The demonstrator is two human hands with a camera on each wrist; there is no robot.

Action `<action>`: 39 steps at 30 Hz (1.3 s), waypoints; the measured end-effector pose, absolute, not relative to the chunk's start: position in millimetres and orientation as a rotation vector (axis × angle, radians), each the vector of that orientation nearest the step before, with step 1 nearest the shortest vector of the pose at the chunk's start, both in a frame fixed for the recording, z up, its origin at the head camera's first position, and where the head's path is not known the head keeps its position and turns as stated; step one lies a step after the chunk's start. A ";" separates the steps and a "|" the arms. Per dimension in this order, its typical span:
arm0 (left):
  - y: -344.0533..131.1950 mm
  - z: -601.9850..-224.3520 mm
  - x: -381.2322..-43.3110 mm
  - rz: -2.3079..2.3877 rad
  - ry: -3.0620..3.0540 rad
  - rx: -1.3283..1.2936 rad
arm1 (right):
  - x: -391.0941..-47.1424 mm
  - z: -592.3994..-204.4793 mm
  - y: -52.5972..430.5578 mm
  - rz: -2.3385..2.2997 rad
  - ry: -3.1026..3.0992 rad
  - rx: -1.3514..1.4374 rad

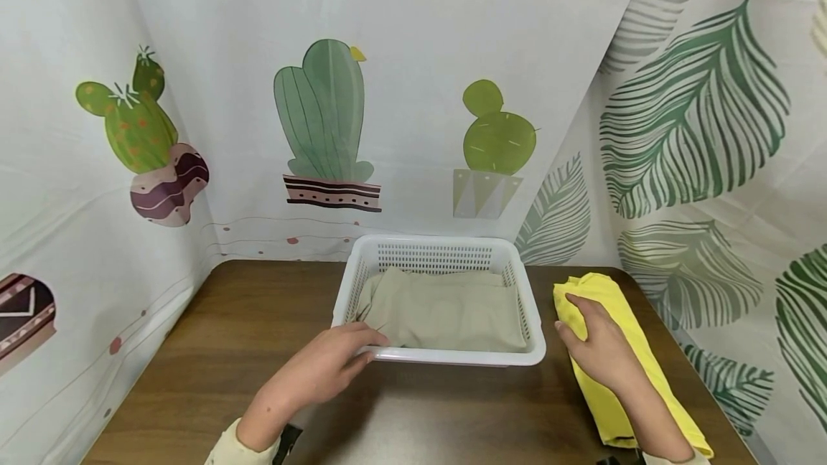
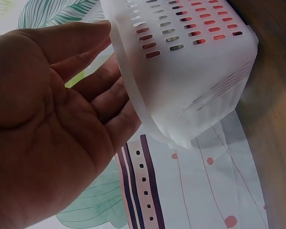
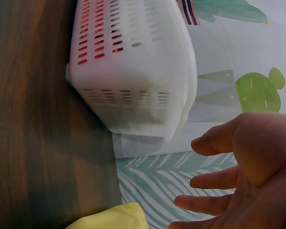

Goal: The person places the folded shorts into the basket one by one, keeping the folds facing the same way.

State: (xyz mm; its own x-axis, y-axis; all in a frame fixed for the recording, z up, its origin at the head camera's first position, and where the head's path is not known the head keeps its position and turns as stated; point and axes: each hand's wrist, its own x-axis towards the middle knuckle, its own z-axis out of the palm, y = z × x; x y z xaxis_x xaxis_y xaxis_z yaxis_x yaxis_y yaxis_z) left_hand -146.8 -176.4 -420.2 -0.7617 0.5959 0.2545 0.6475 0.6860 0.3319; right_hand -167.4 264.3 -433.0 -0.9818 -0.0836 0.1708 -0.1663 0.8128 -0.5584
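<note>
Head view: white basket (image 1: 452,356) on table (image 1: 271,307); folded beige cloth (image 1: 452,311) lies inside. Left hand (image 1: 329,357) on basket's near-left rim, presumably steadying it. Right hand (image 1: 597,343) above yellow cloth (image 1: 607,407), right of basket, within easy reach.
Left wrist: thumb and fingers pinch basket rim; red material (image 2: 219,36) shows through basket slots.
Right wrist: fingers spread, hold nothing, clear of basket.
</note>
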 end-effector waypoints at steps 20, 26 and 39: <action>-176.9 -421.2 -148.7 -0.624 -2.762 -1.040 | -173.1 -444.5 278.5 0.620 -2.817 0.318; -176.8 -422.0 -149.7 -0.628 -2.768 -1.044 | -172.7 -449.1 286.0 0.612 -2.816 0.334; -176.7 -420.4 -148.6 -0.635 -2.768 -1.042 | -168.6 -452.1 304.7 0.560 -2.809 0.326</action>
State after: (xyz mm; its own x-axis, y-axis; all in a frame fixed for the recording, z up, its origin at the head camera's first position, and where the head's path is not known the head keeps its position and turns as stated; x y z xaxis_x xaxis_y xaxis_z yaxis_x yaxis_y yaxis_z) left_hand -148.6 -176.7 -420.4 -0.7568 0.6038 0.2504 0.6526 0.6759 0.3426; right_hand -168.6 304.7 -452.1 -0.9415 -0.1673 0.2926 -0.2667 0.9006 -0.3431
